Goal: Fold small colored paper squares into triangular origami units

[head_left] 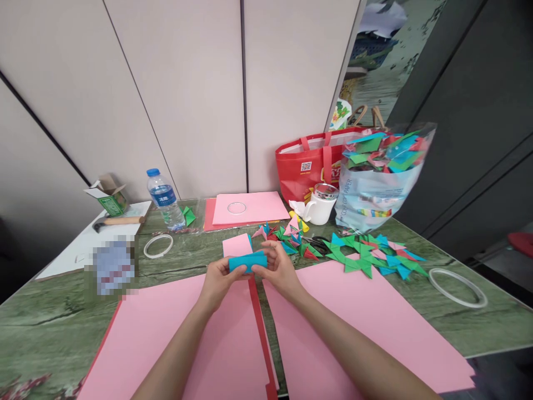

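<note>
Between my two hands is a folded piece of blue paper (247, 262), held level above the pink sheets. My left hand (219, 280) pinches its left end, thumb along the lower edge. Its right end sits in the grip of my right hand (280, 270), thumb in front and fingers behind. Just beyond lies a small stack of square paper (236, 245), pink on top with blue showing at the side. Large pink sheets (187, 333) spread under my left forearm, with red paper below them, and more pink sheets (345, 311) lie under my right one.
Folded paper pieces (362, 253) in green, blue, red and pink lie right of centre near black scissors (318, 243). Behind stand a white mug (321, 206), a filled plastic bag (370, 194) and a red bag (293, 172). At left are a water bottle (164, 200) and a hammer (120, 221).
</note>
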